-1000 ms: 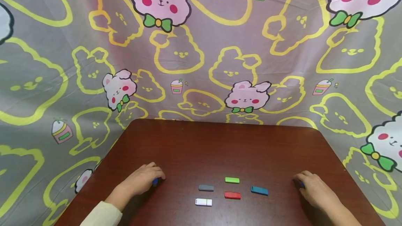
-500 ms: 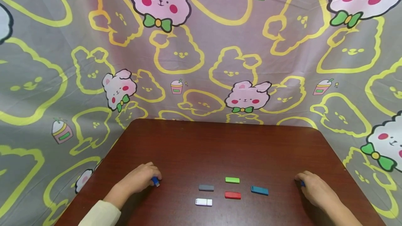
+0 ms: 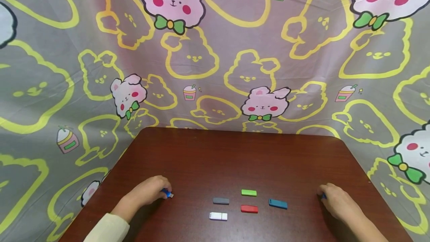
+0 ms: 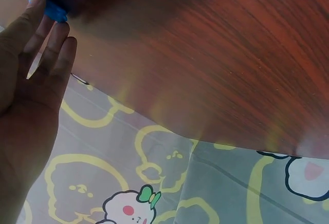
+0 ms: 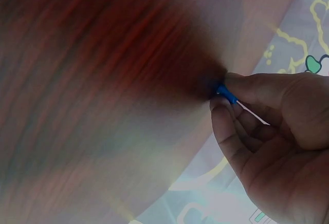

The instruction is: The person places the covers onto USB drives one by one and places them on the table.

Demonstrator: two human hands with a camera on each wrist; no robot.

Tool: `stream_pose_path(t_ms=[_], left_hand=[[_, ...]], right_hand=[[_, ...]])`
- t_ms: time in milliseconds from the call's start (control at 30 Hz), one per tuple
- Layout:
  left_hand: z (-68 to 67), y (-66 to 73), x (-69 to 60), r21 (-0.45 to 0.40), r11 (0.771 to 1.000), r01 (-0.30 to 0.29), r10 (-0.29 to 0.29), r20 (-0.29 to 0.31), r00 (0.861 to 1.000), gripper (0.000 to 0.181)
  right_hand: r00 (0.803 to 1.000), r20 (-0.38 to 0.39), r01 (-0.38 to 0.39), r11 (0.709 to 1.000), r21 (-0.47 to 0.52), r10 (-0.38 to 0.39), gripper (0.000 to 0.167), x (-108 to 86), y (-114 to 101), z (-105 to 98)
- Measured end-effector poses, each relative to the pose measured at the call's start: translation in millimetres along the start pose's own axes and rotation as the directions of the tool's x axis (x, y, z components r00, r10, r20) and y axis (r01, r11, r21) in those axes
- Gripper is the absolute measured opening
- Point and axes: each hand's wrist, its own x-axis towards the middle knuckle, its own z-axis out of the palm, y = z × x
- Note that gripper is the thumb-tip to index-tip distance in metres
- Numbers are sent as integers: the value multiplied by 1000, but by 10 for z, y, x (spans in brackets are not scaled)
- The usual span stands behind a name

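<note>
At the table's left, my left hand (image 3: 152, 191) pinches a blue USB stick (image 4: 51, 9) between thumb and fingers. Its bare metal plug (image 3: 170, 195) points to the right in the head view. Over on the right side, my right hand (image 3: 337, 201) pinches a small blue piece (image 5: 226, 94) between thumb and index finger. Most of that piece is covered by the fingertips, so its kind cannot be told. Both hands are low over the table, far apart.
Between the hands lie a grey USB stick (image 3: 221, 201), a white one (image 3: 218, 216), a green one (image 3: 249, 192), a red one (image 3: 249, 208) and a teal one (image 3: 278, 204). They rest on the brown table (image 3: 235, 160). A patterned cloth (image 3: 215, 85) hangs behind and beside it.
My left hand has drawn slightly left, and the blue USB stick in it has turned so that its plug swings from downward to the right. My right hand has shifted slightly right.
</note>
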Motion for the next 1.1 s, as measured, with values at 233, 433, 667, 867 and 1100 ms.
stream_pose_path(t_ms=[233,433,667,867,1100], left_hand=[[10,2,-17,9,1000,-1,1,-4,1000,14],[0,40,-10,23,999,48,-48,8,999,10],[-41,153,66,22,992,127,-128,0,992,12],[-84,281,139,23,991,131,-130,-59,990,12],[-122,439,217,-2,993,118,-118,-86,989,12]], right_hand=[[1000,15,-23,1000,-9,23,17,-6,4,-1],[999,-49,-11,1000,-18,10,18,-21,-1,19],[985,-168,41,999,-7,-42,18,-42,-62,29],[975,-219,37,998,53,-25,19,-35,-192,-29],[996,-74,-46,987,153,57,14,-6,-379,-133]])
